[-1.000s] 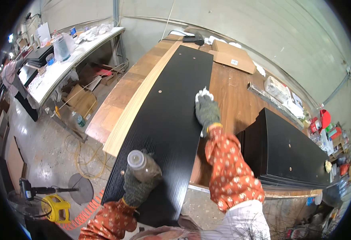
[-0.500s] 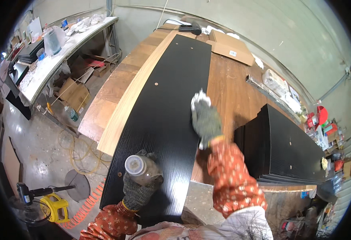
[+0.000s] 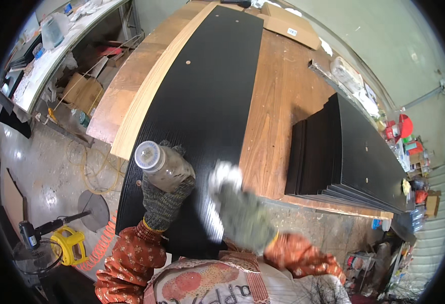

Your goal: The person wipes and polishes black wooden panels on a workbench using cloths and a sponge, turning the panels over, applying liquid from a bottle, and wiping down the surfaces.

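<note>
A long black wood-grain panel (image 3: 202, 86) lies on a stack of pale boards, its near end close to my body. My left hand (image 3: 164, 200), in a dark grey knit glove, wraps round a clear bottle with a whitish cap (image 3: 150, 155), tilted above the panel's near left part. Blurred by motion, my gloved right hand (image 3: 243, 215) is at the panel's near right edge. Its fingers close on a crumpled white cloth (image 3: 225, 175), which is at the panel's surface; whether it touches cannot be made out.
Several black panels (image 3: 354, 147) stand stacked on the brown table (image 3: 273, 101) at right. A cardboard box (image 3: 291, 25) sits at the far end. Left are a cluttered white workbench (image 3: 75, 43), a yellow-based fan (image 3: 68, 245) and a coiled orange hose (image 3: 101, 243) on the floor.
My right hand has swept with the cloth toward my body, down the panel's right side. The left hand still holds the bottle. The whole view has shifted, with things appearing higher.
</note>
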`<move>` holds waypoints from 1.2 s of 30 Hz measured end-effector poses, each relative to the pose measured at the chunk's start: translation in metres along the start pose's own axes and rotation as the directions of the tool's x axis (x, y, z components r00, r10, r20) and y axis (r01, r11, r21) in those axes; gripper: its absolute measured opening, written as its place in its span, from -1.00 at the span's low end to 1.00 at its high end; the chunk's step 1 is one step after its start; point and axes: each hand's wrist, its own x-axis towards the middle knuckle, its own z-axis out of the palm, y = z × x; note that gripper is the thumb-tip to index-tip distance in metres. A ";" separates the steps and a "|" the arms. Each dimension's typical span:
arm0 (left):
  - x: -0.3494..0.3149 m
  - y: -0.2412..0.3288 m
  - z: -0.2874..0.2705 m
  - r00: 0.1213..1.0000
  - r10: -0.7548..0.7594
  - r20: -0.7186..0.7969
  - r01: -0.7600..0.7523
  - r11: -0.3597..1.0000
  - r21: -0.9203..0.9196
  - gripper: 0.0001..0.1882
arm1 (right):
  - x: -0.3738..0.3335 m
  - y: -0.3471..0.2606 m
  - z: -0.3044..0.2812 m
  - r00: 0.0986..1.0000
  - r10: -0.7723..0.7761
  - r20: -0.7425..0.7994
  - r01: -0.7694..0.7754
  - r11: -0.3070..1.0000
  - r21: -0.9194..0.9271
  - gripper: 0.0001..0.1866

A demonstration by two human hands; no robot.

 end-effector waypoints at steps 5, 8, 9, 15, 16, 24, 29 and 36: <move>-0.002 0.017 0.010 0.988 -0.029 0.154 0.066 0.968 -0.241 -0.30 | -0.011 0.037 -0.006 0.953 -0.260 -0.154 0.269 0.963 0.036 -0.53; -0.003 -0.010 0.007 0.978 -0.150 0.147 0.203 0.852 -0.482 -0.26 | 0.082 0.088 0.028 0.955 0.031 -0.294 0.011 0.990 0.142 -0.64; -0.002 -0.016 0.006 0.971 -0.224 0.080 0.234 0.841 -0.488 -0.19 | 0.112 0.095 0.024 0.952 0.173 -0.251 -0.135 0.978 0.161 -0.65; -0.010 0.022 0.013 0.970 0.190 0.153 -0.131 0.935 -0.331 -0.37 | 0.076 0.086 0.027 0.946 0.115 -0.303 -0.059 0.981 0.187 -0.67; -0.008 0.023 0.023 0.952 0.251 0.177 -0.217 0.958 -0.190 -0.33 | 0.042 0.075 0.021 0.907 -0.059 -0.417 0.023 0.996 -0.091 -0.64; -0.019 0.031 0.041 0.978 0.205 0.028 -0.202 0.976 -0.086 -0.05 | -0.097 0.020 -0.059 0.936 -0.222 -0.274 0.277 0.943 0.184 -0.47; 0.009 -0.056 0.014 0.956 0.291 -0.023 -0.246 0.844 0.477 -0.43 | -0.121 0.117 -0.166 0.855 0.065 -0.515 -0.065 0.998 0.018 -0.39; 0.010 0.113 0.161 0.880 0.460 0.116 -0.473 0.869 0.144 -0.27 | -0.205 0.273 -0.201 0.912 0.083 -0.402 -0.195 0.950 -0.245 -0.57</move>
